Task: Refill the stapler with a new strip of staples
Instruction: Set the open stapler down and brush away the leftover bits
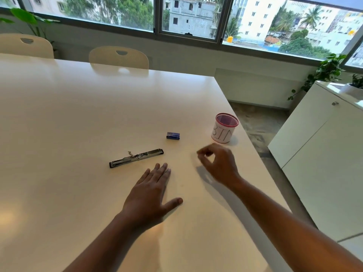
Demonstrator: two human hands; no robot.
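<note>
The stapler (136, 158) lies unfolded flat on the white table (68, 118), with its metal staple channel facing up. A small blue staple box (173, 135) sits behind it to the right. My left hand (152, 191) rests flat on the table just in front of the stapler's right end, fingers straight and spread. Hovering to the right of the stapler and in front of the bin, my right hand (217, 163) is blurred. Its thumb and fingertips are curled together in a pinch. Nothing can be made out between them.
A white cup with a red mesh rim, labelled BIN (224, 128), stands near the table's right edge. Two cream chairs (118, 56) are at the far side. A white cabinet (324, 154) stands to the right of the table.
</note>
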